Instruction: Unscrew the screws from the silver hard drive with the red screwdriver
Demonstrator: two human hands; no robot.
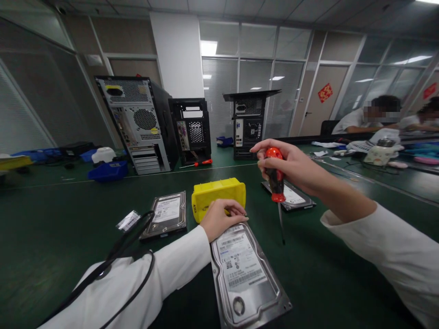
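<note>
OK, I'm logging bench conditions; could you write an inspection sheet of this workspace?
Surface: dark green tabletop
Job's things: nearest hard drive, label up; red-and-black screwdriver
Clutter: yellow bin, left hard drive, right hard drive, small silvery packet, second screwdriver
Hands: left hand on the nearest hard drive's far end; right hand gripping the red-and-black screwdriver, tip downward
Cables: black cords across left sleeve
Surroundings: three computer cases behind; two people at right

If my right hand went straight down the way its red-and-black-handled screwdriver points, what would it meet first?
Probably the flat, dark green tabletop, screwdriver tip first; any gap between them is hard to judge.
</note>
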